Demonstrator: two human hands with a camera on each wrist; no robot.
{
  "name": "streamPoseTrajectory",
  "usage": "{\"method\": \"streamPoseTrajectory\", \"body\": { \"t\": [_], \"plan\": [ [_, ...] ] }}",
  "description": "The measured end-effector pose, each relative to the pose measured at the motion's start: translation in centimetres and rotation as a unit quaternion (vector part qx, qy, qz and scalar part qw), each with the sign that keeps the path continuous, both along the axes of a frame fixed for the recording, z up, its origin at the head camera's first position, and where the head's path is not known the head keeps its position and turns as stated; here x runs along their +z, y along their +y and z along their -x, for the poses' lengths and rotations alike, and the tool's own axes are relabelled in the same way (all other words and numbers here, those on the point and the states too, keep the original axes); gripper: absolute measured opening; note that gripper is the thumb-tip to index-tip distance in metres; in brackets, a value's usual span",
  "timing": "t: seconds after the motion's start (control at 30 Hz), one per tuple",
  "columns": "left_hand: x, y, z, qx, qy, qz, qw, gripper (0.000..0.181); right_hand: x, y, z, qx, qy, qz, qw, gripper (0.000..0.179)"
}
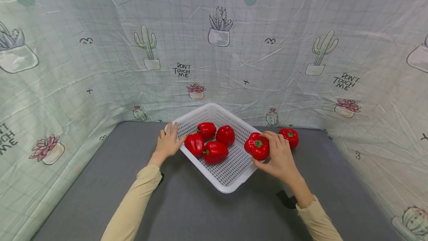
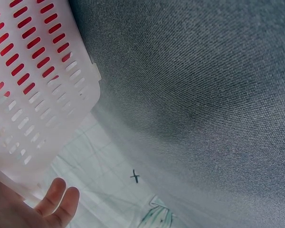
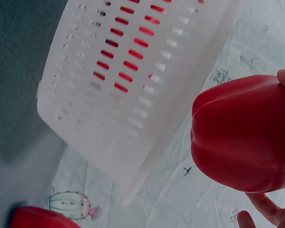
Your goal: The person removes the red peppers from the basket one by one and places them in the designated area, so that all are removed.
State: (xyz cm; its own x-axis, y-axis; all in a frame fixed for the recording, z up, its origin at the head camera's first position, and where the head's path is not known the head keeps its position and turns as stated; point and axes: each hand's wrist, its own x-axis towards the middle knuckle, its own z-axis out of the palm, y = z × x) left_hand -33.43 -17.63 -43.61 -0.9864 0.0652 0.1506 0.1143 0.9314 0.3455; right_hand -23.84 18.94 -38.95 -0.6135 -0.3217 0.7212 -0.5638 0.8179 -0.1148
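A red bell pepper (image 1: pixel 256 146) with a green stem is gripped between the fingers and thumb of my right hand (image 1: pixel 279 157). It overlaps the right corner of the white slotted basket (image 1: pixel 211 176) in the head view; the right wrist view has the held pepper (image 3: pixel 242 135) beside the basket's outer wall (image 3: pixel 118 95). My left hand (image 1: pixel 167 143) rests at the basket's left corner, fingers straight and spread, thumb reaching over the rim. Several red bell peppers (image 1: pixel 215 152) lie inside the basket, toward its left and middle.
Another red bell pepper (image 1: pixel 289 138) sits on the grey table (image 1: pixel 207 215), just behind my right hand. A sheet printed with potted cacti (image 1: pixel 219 25) hangs behind the table and along both sides.
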Motion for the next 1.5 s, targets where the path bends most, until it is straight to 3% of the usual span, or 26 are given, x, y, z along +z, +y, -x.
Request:
{"method": "streamPoseTrajectory", "body": {
  "t": [0.53,0.9,1.3,1.5],
  "plan": [
    [0.0,-0.1,-0.1,-0.001,-0.002,0.004,1.0000,0.075,-0.5,3.3,-0.3,-0.054,0.016,0.008,0.9984,0.081],
    [-0.1,-0.1,-0.1,0.000,-0.002,0.001,1.0000,0.074,-1.7,6.6,0.1,-0.123,0.006,0.018,0.9922,0.081],
    [-0.2,0.0,-0.1,-0.001,0.004,0.001,1.0000,0.074,-3.2,10.0,0.8,-0.210,-0.047,0.062,0.9746,0.077],
    [-0.1,0.0,0.0,-0.001,0.001,-0.006,1.0000,0.074,-3.7,11.4,1.0,-0.250,-0.074,0.058,0.9636,0.073]
  ]
}}
